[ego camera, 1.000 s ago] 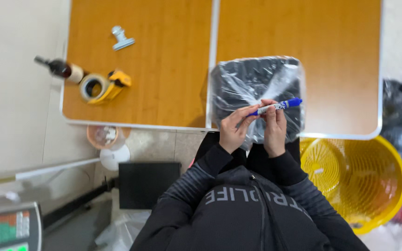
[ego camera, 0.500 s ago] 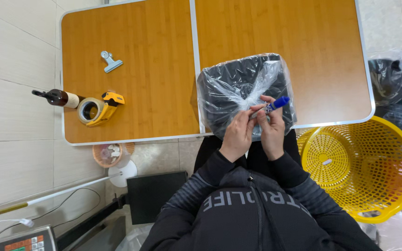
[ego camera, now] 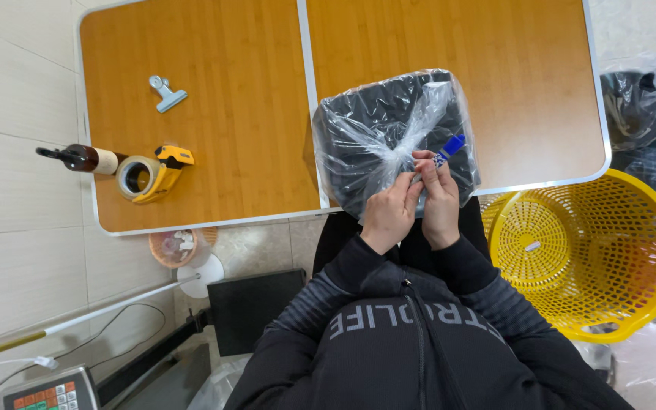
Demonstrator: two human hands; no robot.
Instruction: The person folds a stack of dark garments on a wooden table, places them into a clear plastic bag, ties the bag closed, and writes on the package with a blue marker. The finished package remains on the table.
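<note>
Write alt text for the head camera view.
Seen from above, a person's left hand and right hand hold a blue marker over a dark bundle in a clear plastic bag on a wooden table. A tape dispenser and metal clip lie left; a yellow basket sits right.

Marker (ego camera: 446, 149) barrel behind fingers (ego camera: 427, 171)
</note>
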